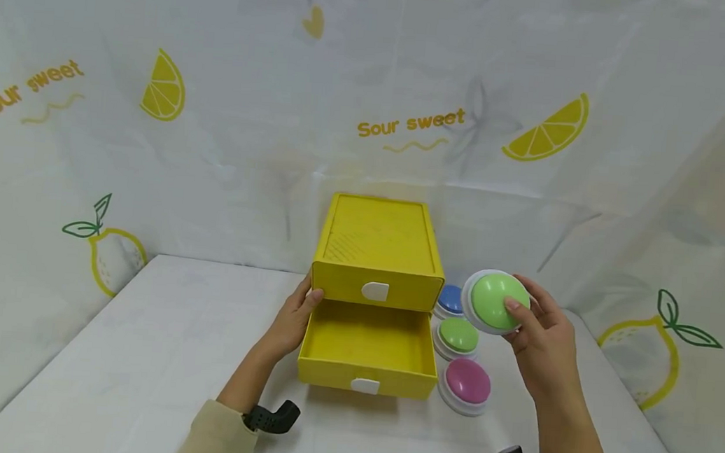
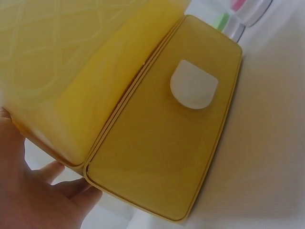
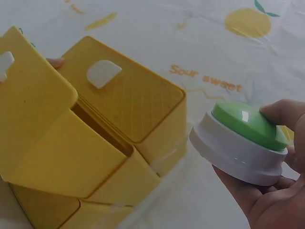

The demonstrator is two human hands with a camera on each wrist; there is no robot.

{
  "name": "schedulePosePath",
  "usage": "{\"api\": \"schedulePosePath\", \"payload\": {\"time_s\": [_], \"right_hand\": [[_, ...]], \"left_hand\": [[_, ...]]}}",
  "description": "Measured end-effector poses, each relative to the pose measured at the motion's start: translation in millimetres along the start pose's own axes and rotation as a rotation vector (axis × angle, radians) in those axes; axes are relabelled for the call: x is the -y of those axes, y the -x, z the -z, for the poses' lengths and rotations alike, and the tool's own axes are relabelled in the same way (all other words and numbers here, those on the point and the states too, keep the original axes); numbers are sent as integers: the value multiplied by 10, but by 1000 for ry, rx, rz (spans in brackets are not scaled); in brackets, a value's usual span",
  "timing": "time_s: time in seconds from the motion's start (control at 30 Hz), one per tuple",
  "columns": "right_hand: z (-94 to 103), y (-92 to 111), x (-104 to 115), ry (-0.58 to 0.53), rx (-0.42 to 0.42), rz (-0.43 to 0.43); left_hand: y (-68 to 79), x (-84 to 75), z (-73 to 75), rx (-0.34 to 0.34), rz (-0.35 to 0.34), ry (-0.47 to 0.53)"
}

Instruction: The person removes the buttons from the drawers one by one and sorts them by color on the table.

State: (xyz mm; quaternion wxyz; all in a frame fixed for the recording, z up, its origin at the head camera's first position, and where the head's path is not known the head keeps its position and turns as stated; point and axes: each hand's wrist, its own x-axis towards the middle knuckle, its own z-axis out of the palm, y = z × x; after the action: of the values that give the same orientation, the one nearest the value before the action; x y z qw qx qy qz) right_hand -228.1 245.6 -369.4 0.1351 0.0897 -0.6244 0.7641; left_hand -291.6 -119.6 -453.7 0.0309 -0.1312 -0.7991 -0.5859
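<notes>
Right of the yellow drawer box, above the table: one green button on a white base, raised and tilted. Step in hand, as we judge it: holding the button up beside the box while the other hand steadies the box. Next move, in our judgement: any shift toward the box calls for a sure grip and care around its front edges. Lower drawer, standing well out; upper drawer, closed.

Right hand: thumb on the green top, fingers beneath the base, button pinched; right forearm slanting up from below. Left hand: at the box's left front corner, thumb by the front edge, fingers loosely extended along the side; how hard they press, we cannot tell. Further buttons, three, near the box's right side: blue button, second green button, pink button. Behind: lemon-print cloth.
</notes>
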Motion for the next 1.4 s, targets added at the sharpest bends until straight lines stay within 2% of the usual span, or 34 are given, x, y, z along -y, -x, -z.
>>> {"api": "schedulePosePath", "payload": {"time_s": [0.07,0.23,0.57,0.7,0.9,1.1,1.3,1.4], "right_hand": [[85,-31,-32,-53,-24,1],[254,-87,-128,-36,-124,-41],[575,-151,-471,20,-322,-283],[654,-189,-629,50,-347,-359],[694,-212,-823,207,-368,-475],[749,-194,-986,273,-393,-492],[763,-171,-1115,448,-434,-499],[765,-151,-1134,536,-423,-455]], "left_hand": [[-2,-2,-4,4,-7,3],[-6,-14,-6,12,-16,7],[-8,-10,-13,13,-1,-1],[11,-14,0,5,2,3],[43,-5,13,-3,21,12],[56,2,6,6,19,16],[47,-17,6,8,17,15],[35,-25,4,11,17,12]]}}
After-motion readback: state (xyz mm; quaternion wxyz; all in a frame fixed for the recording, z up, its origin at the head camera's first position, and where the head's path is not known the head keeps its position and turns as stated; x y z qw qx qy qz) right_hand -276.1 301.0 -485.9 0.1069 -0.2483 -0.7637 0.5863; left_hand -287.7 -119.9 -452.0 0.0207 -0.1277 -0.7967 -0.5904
